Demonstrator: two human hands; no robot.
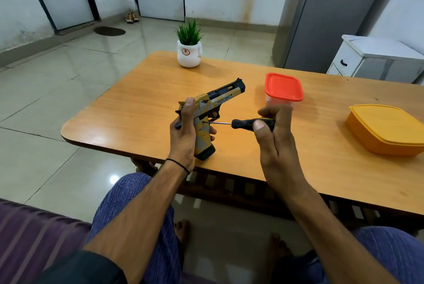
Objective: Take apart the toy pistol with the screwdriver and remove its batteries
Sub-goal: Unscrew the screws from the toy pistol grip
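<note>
Two food containers sit on the wooden counter (137,100), both with their lids on. The nearer one to the middle is a small square tub with a red lid (284,87) and a clear body; from here I cannot tell whether anything is inside it. Further to the right lies a wider, low orange container (385,127) whose lid and walls are opaque, so its contents are hidden. At the far edge stands a white pot with a green plant (189,54), well apart from both. The person sits at the near side, forearms reaching forward over the knees. The left hand (183,132) is wrapped round the grip of the yellow-and-black toy pistol (215,102), thumb stretched up along the back of the slide, fingertips curling round the front of the grip, a thin black band on the wrist. The pistol is held up over the near part of the counter, muzzle pointing away and to the right. The right hand (273,130) clasps the black handle of a screwdriver (250,123), thumb laid on the near side and fingers folded over the top. The screwdriver lies about level, its thin shaft running leftward with the tip meeting the pistol's side just above the grip, behind the trigger guard.
</note>
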